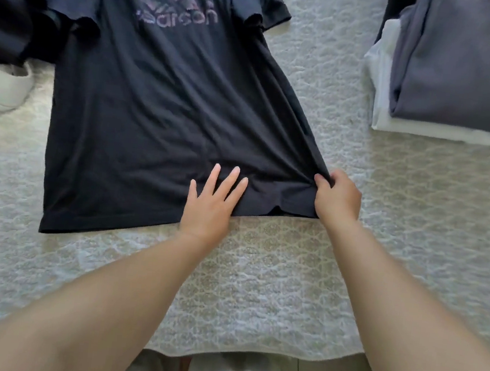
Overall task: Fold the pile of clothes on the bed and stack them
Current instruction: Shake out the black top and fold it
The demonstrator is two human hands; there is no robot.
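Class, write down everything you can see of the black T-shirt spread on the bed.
The black T-shirt lies spread flat, front up, on the pale patterned bedspread. It looks like soft cotton, with short sleeves and a faded pink and grey chest print. Its hem faces the person. The left hand presses flat on the hem; the right hand pinches the hem's right corner, bunching it.

1. bed cover (256, 292): pale, quilted, patterned; spans nearly the whole view.
2. cover's near edge hangs over the bedside at bottom centre.
3. light: soft, even, no hard shadows.
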